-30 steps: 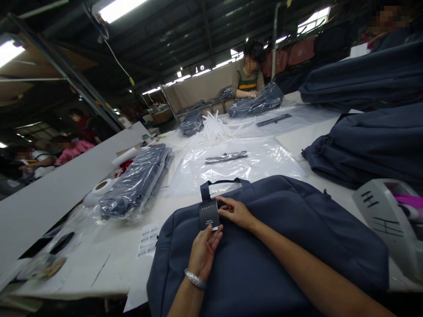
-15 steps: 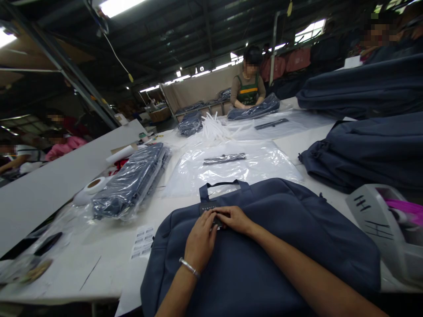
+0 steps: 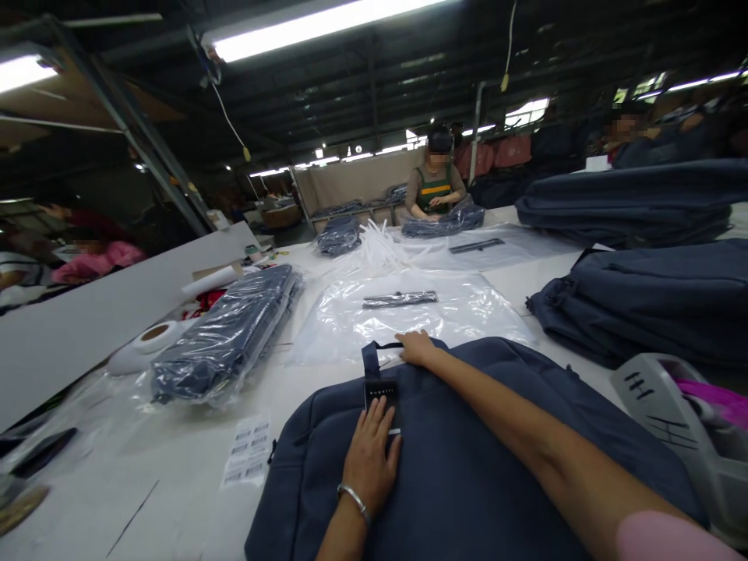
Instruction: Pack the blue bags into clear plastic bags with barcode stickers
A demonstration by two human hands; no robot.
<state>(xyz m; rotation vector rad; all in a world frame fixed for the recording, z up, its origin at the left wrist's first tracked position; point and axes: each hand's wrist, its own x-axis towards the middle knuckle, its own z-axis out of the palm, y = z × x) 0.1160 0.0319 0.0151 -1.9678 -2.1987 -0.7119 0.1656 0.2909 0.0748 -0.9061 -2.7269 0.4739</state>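
A dark blue bag (image 3: 467, 452) lies flat in front of me, its carry handle (image 3: 370, 360) at the far edge. On its front, below the handle, is a black hang tag (image 3: 382, 389) with small white lettering. My left hand (image 3: 371, 452) rests flat over the tag's lower part, fingers stretched out and together, holding nothing. My right hand (image 3: 418, 347) reaches across the bag to the handle's right side. Its fingers curl over the handle, the undersides hidden from view.
Beyond the bag lies a clear plastic bag (image 3: 409, 315). A wrapped bag (image 3: 225, 335), paper roll (image 3: 155, 335) and barcode label sheet (image 3: 248, 450) are left. Right are stacked blue bags (image 3: 648, 300) and a grey bin (image 3: 660, 409). A co-worker (image 3: 435, 183) handles a wrapped bag opposite.
My right hand has left the tag and moved away from me to the handle. My left hand has slid slightly nearer and flattened, uncovering more of the tag. The view has tilted up.
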